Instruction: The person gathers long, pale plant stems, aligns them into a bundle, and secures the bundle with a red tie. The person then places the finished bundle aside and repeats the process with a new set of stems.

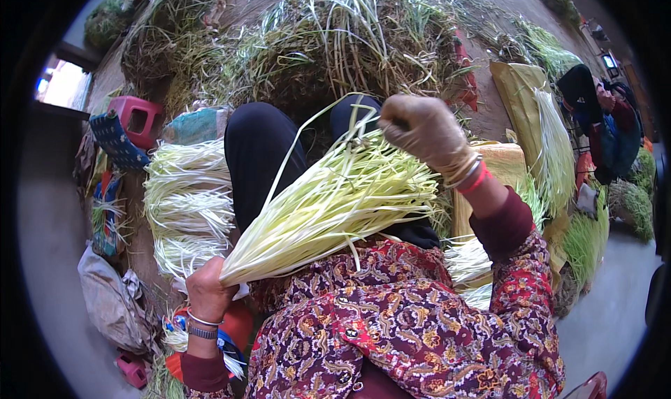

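Observation:
A thick bundle of long pale yellow-green leaf stalks [335,194], apparently blanched chives, slants across my lap. Its white ends are gathered in my left hand [209,289], which is bare and gripped tightly around them. From there the leaves fan out toward the upper right. My right hand [422,129], in a thin translucent glove, is curled into a fist just above the leaf tips. Nothing clearly shows inside that fist, though its fingertips are partly hidden. One loose stalk [285,168] arches up from the bundle over my dark-trousered knees.
Stacked white-stemmed bundles [188,205] lie at my left; more bundles [469,263] lie at my right. A large heap of uncleaned plants [314,58] rises ahead of my knees. A pink plastic stool [137,118] stands far left. Another person [610,116] sits at far right.

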Demonstrator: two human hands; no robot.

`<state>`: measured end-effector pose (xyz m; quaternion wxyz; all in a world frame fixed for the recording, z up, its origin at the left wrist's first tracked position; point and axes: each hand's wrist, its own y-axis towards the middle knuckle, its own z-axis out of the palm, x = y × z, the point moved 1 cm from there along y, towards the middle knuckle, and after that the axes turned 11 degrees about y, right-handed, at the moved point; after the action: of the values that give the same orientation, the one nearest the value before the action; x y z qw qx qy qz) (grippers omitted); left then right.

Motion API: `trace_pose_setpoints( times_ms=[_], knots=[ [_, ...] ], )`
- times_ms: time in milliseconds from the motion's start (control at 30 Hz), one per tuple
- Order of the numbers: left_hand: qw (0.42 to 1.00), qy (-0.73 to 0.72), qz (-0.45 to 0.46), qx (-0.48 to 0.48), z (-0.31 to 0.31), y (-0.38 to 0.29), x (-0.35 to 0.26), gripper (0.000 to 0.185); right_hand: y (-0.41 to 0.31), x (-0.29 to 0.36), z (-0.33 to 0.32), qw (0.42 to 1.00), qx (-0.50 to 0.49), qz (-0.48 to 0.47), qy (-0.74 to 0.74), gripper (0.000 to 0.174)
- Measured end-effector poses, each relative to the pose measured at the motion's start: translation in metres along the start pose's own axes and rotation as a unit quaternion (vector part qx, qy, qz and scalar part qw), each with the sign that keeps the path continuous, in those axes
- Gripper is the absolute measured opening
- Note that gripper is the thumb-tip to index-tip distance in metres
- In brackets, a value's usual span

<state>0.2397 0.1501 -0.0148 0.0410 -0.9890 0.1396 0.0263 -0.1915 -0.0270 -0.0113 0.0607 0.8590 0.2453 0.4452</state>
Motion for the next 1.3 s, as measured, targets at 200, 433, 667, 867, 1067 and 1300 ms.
trace_pose_setpoints(
  times_ms=[200,433,667,867,1067,1300],
  knots=[
    [0.998,0.019,0.022,-0.057,0.000,0.020,0.003,0.024,-0.027,0.004,-0.034,0.995,-0.042,0.037,0.084,0.008],
    [0.993,0.039,0.045,-0.103,-0.017,0.031,0.001,0.024,-0.015,-0.009,0.026,0.996,0.015,0.001,-0.088,0.032],
    [0.986,0.068,0.032,-0.150,-0.025,0.036,0.006,0.032,-0.015,-0.028,-0.035,0.979,-0.131,-0.008,-0.159,0.007],
    [0.987,0.069,0.034,-0.144,-0.017,0.046,0.010,0.031,-0.062,-0.084,-0.133,0.944,-0.151,0.196,-0.218,0.027],
    [0.987,0.040,0.048,-0.147,-0.013,0.053,0.006,0.030,-0.080,-0.063,-0.064,0.985,-0.160,0.059,0.005,0.020],
    [0.984,0.062,0.054,-0.157,-0.022,0.055,0.005,0.032,-0.032,0.026,0.024,0.986,0.077,0.113,0.097,0.022]
  ],
)
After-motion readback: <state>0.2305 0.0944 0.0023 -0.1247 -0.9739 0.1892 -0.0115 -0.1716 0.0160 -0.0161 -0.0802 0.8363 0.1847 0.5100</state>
